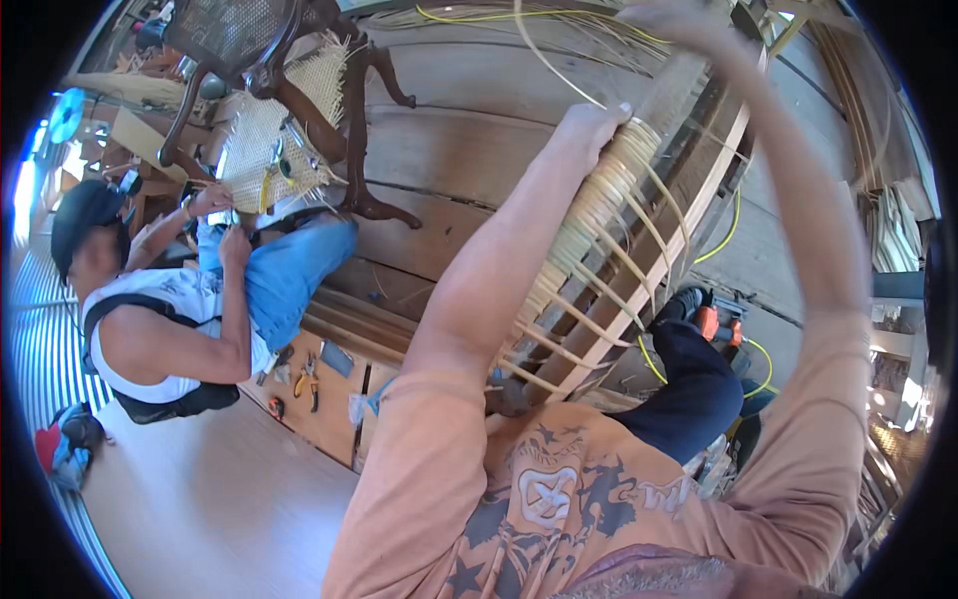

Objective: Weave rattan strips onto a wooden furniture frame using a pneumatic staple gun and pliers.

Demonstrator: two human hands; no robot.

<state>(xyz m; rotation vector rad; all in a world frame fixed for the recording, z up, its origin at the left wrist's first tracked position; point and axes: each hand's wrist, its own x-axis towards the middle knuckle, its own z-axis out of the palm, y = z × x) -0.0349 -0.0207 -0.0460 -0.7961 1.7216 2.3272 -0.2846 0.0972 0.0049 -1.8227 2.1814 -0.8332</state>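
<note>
A long rattan-wrapped piece (599, 195) slants up from near my body, with pale strip wound closely around its far part and several curved rattan ribs (629, 265) along its right side. My left hand (596, 130) is closed over its far end, fingers bent around the windings. From beside that hand a loose pale rattan strip (544, 60) arcs up past the top edge of the view. My right hand (671, 22) is raised at the top, smeared by motion, and its fingers cannot be read. Whether the strip reaches it is out of view.
A co-worker (160, 309) sits at the left, hands at the woven cane on a dark wooden chair (284, 100). Pliers (305, 381) lie on a board. A wooden beam (689, 230) runs beside the ribs. An orange-and-black power tool (714, 321) and yellow hose (725, 235) lie right.
</note>
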